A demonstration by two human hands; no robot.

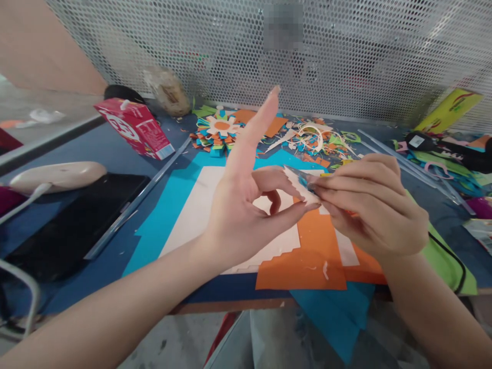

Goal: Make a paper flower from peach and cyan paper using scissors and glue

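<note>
White paper (300,188), a small piece with a jagged left edge, is held in the air between the two hands, just right of the left palm and just left of the right knuckles. Its longer side seems to slant from far left to near right, though it is too small and blurred to be sure. The left hand (238,218) pinches its near end between the thumb and a curled finger, making a ring, while another finger points up toward the far side. The right hand (369,205) has its fingertips pressed together at the piece's right edge, by a shiny bit (303,181) with blue in it; whether that is a tool or a wrapper I cannot tell. Both hands touch the piece, so neither is clearly nearer. Beneath them on the surface (238,291) lie a white sheet (200,205) to the left and an orange sheet (319,251) toward the near right; paper scraps (302,141) lie on the far side, well apart from the pinch.
</note>
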